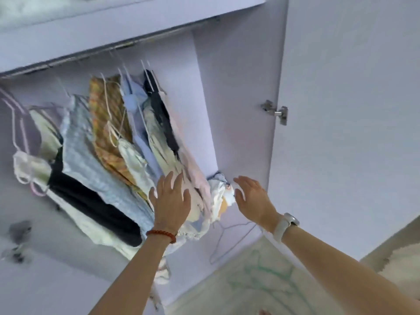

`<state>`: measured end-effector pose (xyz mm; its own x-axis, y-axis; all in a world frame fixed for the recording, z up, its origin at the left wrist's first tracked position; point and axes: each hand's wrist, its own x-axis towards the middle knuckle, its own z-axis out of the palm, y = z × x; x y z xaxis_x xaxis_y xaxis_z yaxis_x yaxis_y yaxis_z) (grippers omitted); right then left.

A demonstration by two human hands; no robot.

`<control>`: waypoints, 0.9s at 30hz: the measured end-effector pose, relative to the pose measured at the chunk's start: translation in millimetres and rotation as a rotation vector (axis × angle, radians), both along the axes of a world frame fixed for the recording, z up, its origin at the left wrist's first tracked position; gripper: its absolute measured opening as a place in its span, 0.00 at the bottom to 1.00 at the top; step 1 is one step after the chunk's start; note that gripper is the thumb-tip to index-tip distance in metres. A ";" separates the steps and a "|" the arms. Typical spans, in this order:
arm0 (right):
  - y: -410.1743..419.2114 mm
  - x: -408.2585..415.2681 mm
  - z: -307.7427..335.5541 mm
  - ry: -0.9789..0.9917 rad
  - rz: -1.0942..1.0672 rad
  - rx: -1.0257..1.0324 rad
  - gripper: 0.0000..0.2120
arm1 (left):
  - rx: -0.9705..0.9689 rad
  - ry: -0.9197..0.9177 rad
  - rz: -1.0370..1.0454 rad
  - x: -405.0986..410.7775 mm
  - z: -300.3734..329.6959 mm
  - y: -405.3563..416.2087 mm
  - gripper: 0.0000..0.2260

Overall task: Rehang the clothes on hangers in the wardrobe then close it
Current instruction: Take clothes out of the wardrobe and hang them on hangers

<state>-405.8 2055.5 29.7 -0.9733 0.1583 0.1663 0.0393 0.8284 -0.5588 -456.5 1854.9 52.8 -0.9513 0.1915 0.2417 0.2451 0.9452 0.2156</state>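
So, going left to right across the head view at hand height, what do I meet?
Black garment → left hand → bunched white garment → right hand → open wardrobe door.

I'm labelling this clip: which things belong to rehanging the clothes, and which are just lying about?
Job: hanging clothes; metal rail; bare wire hanger; open lilac wardrobe door; crumpled white garment.
Lying about: patterned pale bedding; dark blurred objects.

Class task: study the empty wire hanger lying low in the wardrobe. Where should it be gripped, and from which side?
Probably grip the wire hanger at its neck below the hook, reaching in from the open front with the right hand. Its thin frame lies exposed beneath the crumpled clothes, offering little else to pinch.
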 end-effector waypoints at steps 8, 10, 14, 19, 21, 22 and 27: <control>-55.6 -152.8 81.9 0.178 0.179 -0.297 0.16 | 0.070 0.206 0.120 -83.0 73.7 -26.2 0.20; -61.3 -187.7 98.4 0.173 0.193 -0.331 0.17 | 0.079 0.229 0.127 -111.9 87.5 -23.5 0.21; -68.3 -239.1 111.2 0.154 0.209 -0.297 0.20 | 0.010 0.167 0.164 -162.4 93.7 -15.4 0.24; -66.5 -279.1 109.4 0.178 0.247 -0.220 0.16 | -0.035 0.146 0.225 -187.1 70.0 -13.7 0.26; -63.8 -292.4 112.2 0.230 0.235 -0.182 0.17 | 0.006 0.173 0.207 -191.4 64.1 -14.4 0.26; -62.6 -298.9 115.4 0.231 0.219 -0.152 0.19 | 0.025 0.179 0.202 -192.6 61.9 -14.4 0.26; -58.7 -328.9 132.8 0.099 0.202 -0.033 0.16 | 0.117 0.207 0.190 -194.1 51.9 -13.1 0.27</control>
<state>-734.7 1996.7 162.5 -0.9649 -0.0308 0.2606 -0.1816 0.7953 -0.5784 -650.6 1841.8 104.6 -0.8958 -0.0260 0.4437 0.1161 0.9499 0.2901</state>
